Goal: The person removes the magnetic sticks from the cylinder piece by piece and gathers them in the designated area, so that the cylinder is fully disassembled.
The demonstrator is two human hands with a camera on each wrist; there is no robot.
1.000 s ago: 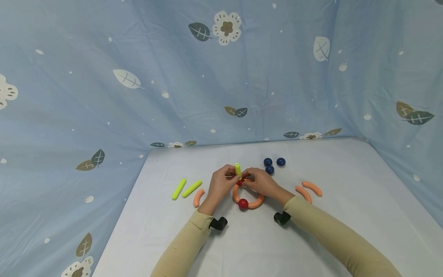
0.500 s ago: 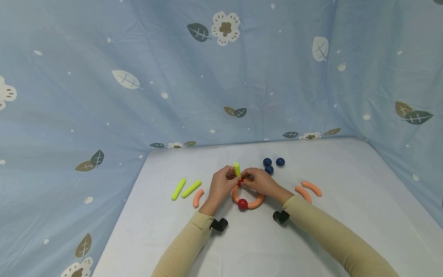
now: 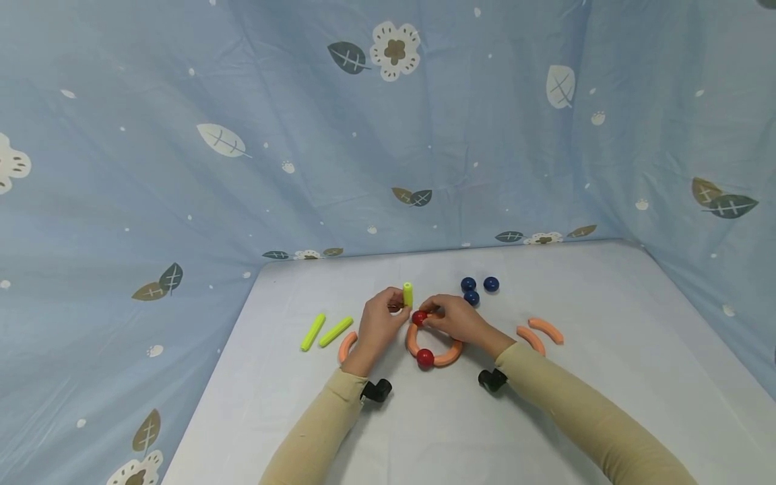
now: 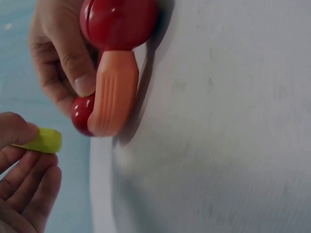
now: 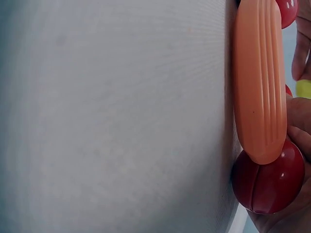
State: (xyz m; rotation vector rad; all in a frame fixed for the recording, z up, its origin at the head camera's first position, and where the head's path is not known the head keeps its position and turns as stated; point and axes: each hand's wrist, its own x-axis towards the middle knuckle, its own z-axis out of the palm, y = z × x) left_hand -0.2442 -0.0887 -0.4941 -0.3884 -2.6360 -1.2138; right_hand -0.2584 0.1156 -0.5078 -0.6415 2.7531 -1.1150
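My left hand [image 3: 380, 328] pinches a short yellow-green rod [image 3: 407, 295] between thumb and fingers, held upright just left of the ring. In the left wrist view the rod's end [image 4: 48, 141] points at the ring and stands apart from it. The ring lies on the table, made of curved orange pieces [image 3: 448, 357] joined by red balls. Thumb and fingers of my right hand [image 3: 459, 319] grip the ring's far red ball [image 3: 419, 318]. A second red ball [image 3: 426, 358] sits at the near side. The right hand hides part of the ring.
Two yellow-green rods [image 3: 312, 332] and a curved orange piece [image 3: 347, 346] lie left on the white table. Several blue balls [image 3: 471, 298] rest behind the right hand. Two more orange pieces [image 3: 546, 331] lie at the right. A blue patterned cloth [image 3: 339, 155] hangs behind.
My left hand has drawn the yellow-green rod leftward, away from the far red ball, where it stood before. The right hand has stayed on the ring.
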